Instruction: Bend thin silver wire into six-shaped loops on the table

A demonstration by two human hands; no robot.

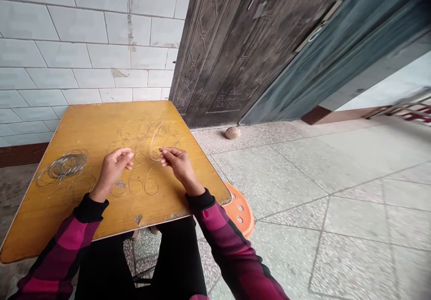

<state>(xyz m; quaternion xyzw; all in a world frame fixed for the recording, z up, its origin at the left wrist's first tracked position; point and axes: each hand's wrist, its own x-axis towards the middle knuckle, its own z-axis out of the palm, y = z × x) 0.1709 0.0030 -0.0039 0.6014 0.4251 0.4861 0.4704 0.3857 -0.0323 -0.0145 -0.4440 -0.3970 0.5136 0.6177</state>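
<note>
My left hand (112, 167) and my right hand (177, 161) hover over a small yellow wooden table (84, 125), fingers pinched. Between them runs a thin wire piece (148, 154), with each hand pinching one end. Around and beyond the hands lie several bent wire loops (144, 184) shaped like the figure 6, spread flat on the tabletop. A coil of thin wire rings (65, 165) rests at the table's left side, apart from my left hand.
An orange plastic stool (240, 212) stands under the table's right corner. A white tiled wall is behind the table, a dark wooden door (235, 48) to the right. A small round ball (232, 132) lies by the door on the stone floor.
</note>
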